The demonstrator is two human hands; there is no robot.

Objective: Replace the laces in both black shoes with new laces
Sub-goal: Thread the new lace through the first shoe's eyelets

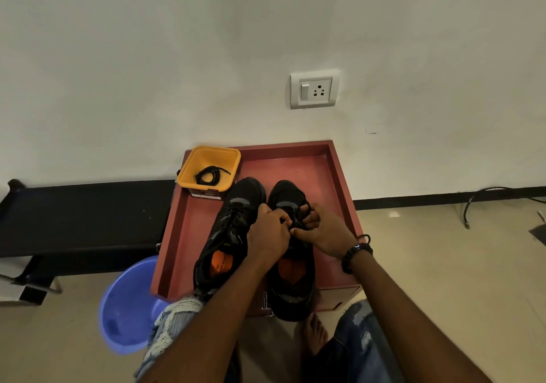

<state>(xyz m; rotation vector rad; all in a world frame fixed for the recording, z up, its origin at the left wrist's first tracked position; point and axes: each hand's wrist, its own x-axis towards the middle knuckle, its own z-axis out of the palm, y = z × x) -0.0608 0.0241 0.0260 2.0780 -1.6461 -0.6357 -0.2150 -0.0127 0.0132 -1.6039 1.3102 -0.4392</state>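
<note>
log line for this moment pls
both hands: left hand, right hand pinching lace | on: right shoe | spare lace in yellow tub

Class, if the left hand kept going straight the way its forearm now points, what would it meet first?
Probably the right hand: the left hand already meets it over the right shoe's laces. Depth is uncertain.

- Two shoes stand side by side on the tray, toes toward the wall: left shoe, right shoe.
- A tub sits at the tray's far left corner, behind the left shoe, with a coiled lace in it.
- A basin lies on the floor, left of the tray.
- Both hands, left hand and right hand, are over the right shoe.
</note>
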